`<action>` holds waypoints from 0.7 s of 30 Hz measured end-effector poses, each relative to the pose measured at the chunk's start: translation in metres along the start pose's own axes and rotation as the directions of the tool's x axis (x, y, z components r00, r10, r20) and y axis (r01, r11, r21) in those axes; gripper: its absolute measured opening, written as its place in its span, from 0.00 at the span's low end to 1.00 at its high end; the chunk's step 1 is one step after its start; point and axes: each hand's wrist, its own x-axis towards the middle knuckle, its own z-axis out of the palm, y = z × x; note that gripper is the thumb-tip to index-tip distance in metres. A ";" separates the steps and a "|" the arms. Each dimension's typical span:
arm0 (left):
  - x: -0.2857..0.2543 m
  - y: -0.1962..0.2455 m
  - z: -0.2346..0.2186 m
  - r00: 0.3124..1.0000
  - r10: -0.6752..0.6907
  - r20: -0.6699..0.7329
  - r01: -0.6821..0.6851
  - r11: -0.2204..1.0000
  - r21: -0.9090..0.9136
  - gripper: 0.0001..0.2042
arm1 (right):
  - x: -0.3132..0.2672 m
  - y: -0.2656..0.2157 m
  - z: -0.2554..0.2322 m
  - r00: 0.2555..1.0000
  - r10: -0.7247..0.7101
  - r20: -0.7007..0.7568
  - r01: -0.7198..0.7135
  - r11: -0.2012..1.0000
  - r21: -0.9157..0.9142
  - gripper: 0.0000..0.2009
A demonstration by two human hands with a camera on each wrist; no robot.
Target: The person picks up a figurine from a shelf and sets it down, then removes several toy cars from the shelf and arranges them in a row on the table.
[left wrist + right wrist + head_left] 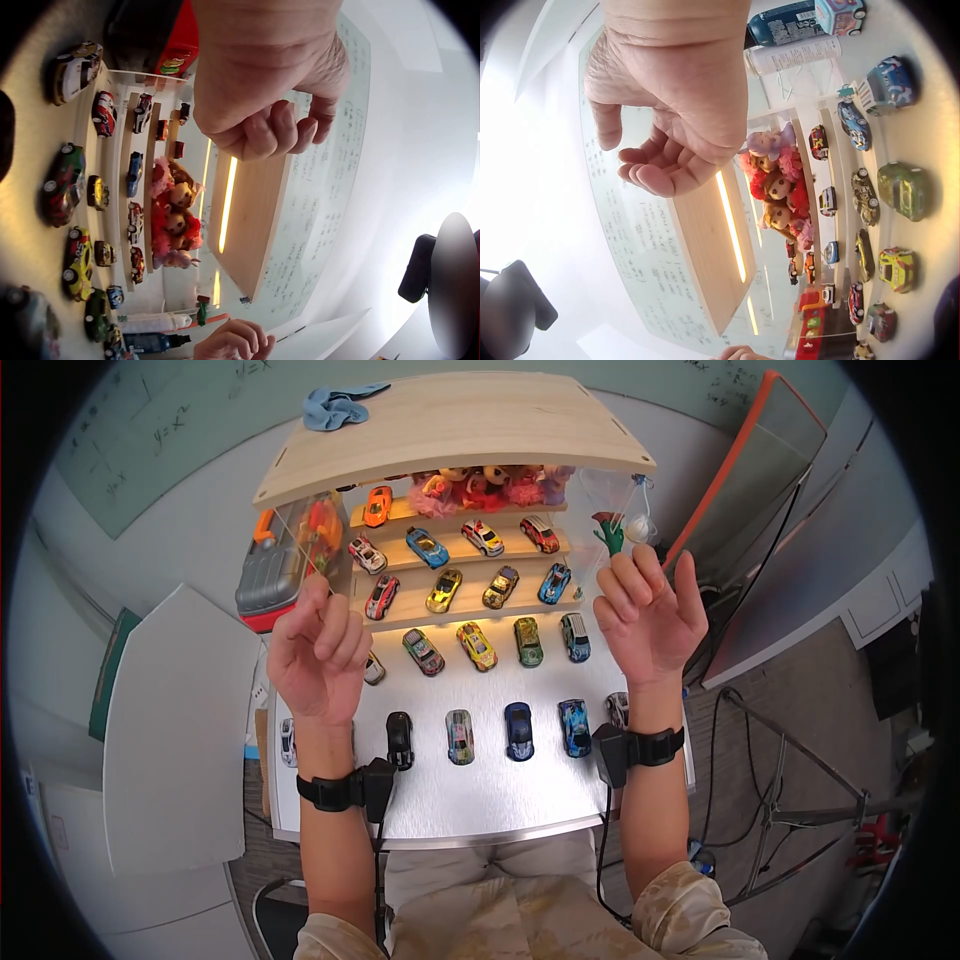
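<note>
Both hands are raised above the toy car display, palms toward the head camera, and hold nothing. My left hand (pixel 318 660) hovers over the left side, its fingers loosely bent. On the right, my right hand (pixel 650 615) has relaxed, curved fingers and the thumb apart. Several toy cars stand in rows, including a black car (pixel 400 741), a dark blue car (pixel 519 731) and a bright blue car (pixel 575 727) at the front. A yellow car (pixel 477 646) and a green car (pixel 528 642) stand behind them. The left hand and forearm partly hide cars at the left.
Wooden steps (pixel 400 618) carry more cars, with dolls (pixel 480 490) at the back under a wooden top (pixel 450 420). A blue cloth (pixel 335 408) lies on that top. A grey toolbox (pixel 275 575) stands left; a metal frame (pixel 800 815) is at right.
</note>
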 end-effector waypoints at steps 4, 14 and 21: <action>-0.001 0.000 0.001 1.000 0.003 -0.010 -0.003 1.000 -0.002 0.05 | 0.000 0.000 0.000 1.000 0.001 0.005 -0.001 1.000 -0.002 0.19; 0.001 0.000 0.001 1.000 0.000 -0.010 0.000 1.000 -0.009 0.05 | 0.000 -0.001 0.000 1.000 -0.002 0.003 0.002 1.000 -0.003 0.19; 0.000 0.000 0.001 1.000 0.000 -0.018 -0.001 1.000 -0.012 0.05 | 0.000 0.000 0.001 1.000 -0.002 -0.011 0.002 1.000 -0.001 0.20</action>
